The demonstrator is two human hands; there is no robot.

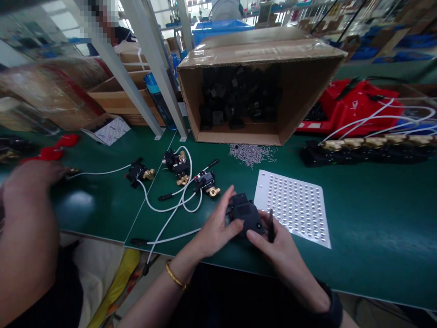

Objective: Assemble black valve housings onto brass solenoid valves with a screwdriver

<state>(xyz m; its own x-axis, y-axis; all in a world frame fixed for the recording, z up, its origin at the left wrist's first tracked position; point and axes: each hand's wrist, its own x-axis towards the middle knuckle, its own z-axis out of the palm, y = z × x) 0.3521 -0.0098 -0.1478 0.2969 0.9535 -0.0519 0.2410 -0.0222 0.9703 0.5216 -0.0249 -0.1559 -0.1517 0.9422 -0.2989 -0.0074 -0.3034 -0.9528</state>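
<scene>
Bracelet (175, 277), gold-coloured, rings my left wrist; a dark band (333, 303) rings my right. Clock centre: the black housing (248, 216), held between both hands above the near part of a green bench (372, 228). My left hand (218, 228) is half open along its left side, thumb laid on top; my right hand (280, 246) is partly curled about its near right corner, thumb against it. A slim dark rod (271, 226) rises beside the right fingers; whether they grip it I cannot tell. Three o'clock: a pale sheet (297, 207) with rows of silvery domes. Toward ten: cabled units (206, 181) with brass fittings. Nine: a co-worker's hand (43, 177). Twelve: a scatter of small metal pieces (251, 154), and behind it an open carton (300, 95) containing black parts (239, 98). Two: a row of brass-topped assemblies (368, 150), backed by red bins (355, 107).
</scene>
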